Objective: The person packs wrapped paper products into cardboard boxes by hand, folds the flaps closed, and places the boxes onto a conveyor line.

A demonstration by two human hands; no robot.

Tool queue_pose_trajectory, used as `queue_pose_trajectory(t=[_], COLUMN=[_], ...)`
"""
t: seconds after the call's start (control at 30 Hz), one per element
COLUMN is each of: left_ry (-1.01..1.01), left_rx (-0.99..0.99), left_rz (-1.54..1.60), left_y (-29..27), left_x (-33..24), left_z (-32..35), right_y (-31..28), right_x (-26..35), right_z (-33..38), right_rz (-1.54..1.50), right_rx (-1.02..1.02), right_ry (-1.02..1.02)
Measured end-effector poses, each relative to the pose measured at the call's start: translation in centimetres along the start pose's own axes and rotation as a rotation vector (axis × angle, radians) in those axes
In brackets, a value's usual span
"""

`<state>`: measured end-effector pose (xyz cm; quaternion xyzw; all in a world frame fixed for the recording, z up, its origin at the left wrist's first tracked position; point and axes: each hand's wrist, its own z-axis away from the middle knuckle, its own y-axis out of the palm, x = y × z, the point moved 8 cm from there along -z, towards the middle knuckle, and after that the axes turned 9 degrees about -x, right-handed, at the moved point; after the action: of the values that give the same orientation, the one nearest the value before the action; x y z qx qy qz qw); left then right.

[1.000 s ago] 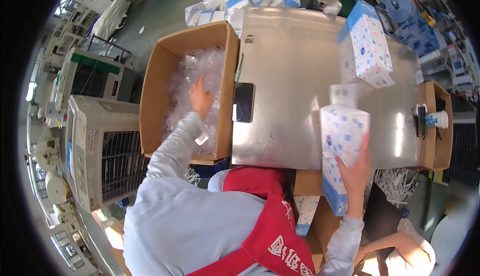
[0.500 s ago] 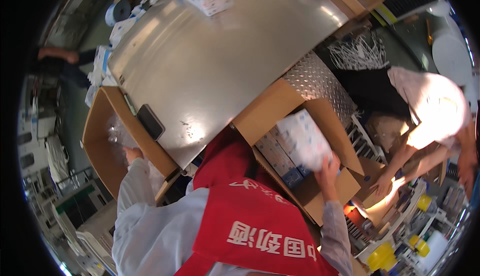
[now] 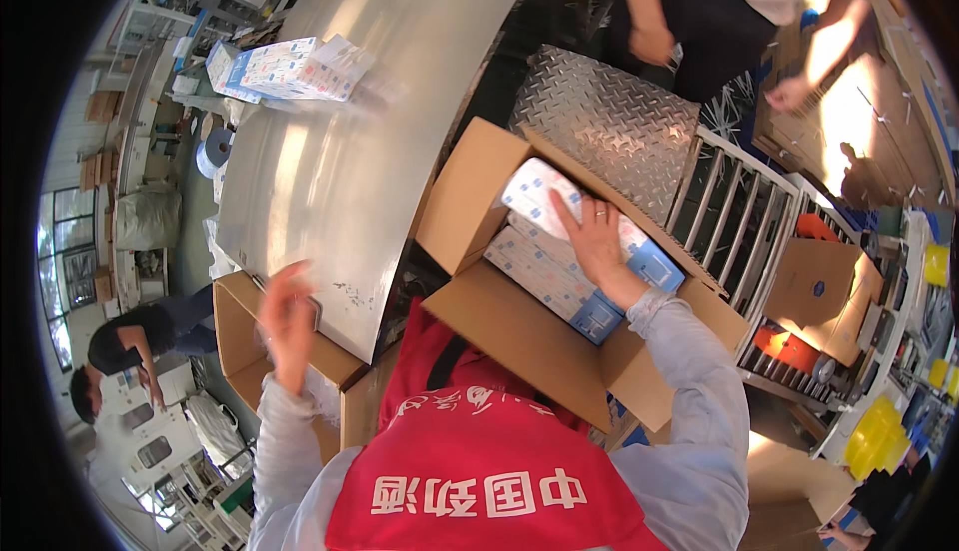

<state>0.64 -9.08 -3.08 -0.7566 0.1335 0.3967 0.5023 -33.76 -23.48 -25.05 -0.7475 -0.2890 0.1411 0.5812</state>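
Right fingers point(image 3: 571, 209): spread flat, palm down, pressing on the white packet with blue dots point(image 3: 544, 196) that lies on top inside the open cardboard box point(image 3: 519, 336); they press rather than grip, with a ring showing on one finger.
Right hand point(image 3: 599, 246): half a second ago it was just reaching the packs in the box; a second ago it held the dotted packet up at the bench's near edge. The packet has gone from the air into the box.
Left fingers point(image 3: 290, 286): loosely open and blurred, holding nothing that shows.
Left hand point(image 3: 285, 321): raised over the near edge of the bench point(image 3: 330, 181), above the second, lower carton point(image 3: 245, 336) at the person's left; a second ago it was down among clear wrapping in that carton, so it has come up empty.
Packet's place: top layer of the box, touching the blue-and-white packs point(image 3: 559, 276) stacked beneath and beside it.
What the change means: by the look of it, one more packet is seated and the box is filling, with the upper layer partly covered.
Bench: bare metal sheet, with a stack of similar dotted packets point(image 3: 290, 66) at its far end, well apart from both hands.
Beyond: a ridged metal plate point(image 3: 609, 126) behind the box, and another person's hands point(image 3: 654, 46) farther off.
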Motion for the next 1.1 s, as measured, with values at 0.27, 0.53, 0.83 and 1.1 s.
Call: queue_pose_trajectory(t=[0.27,0.53,0.83,1.1], left_ry=[0.303,0.176,0.532,0.245], left_rx=[1.409,1.35,0.904,1.028], left_rz=[0.159,-0.397,-0.367,-0.532], left_y=[34.0,41.9,38.1,41.9], left_x=[-6.5,6.2,2.2,7.3], left_z=[10.0,10.1,9.2,5.9], right_y=[-11.1,-8.3,4.4,9.3], right_x=[0.6,0.6,-1.2,-4.9], right_z=[0.6,1.8,1.0,16.6], right_rz=[-0.251,-0.081,-0.506,-0.138], right_rx=[-0.18,-0.188,0.015,0.342], right_ry=[-0.009,0.003,0.043,0.606])
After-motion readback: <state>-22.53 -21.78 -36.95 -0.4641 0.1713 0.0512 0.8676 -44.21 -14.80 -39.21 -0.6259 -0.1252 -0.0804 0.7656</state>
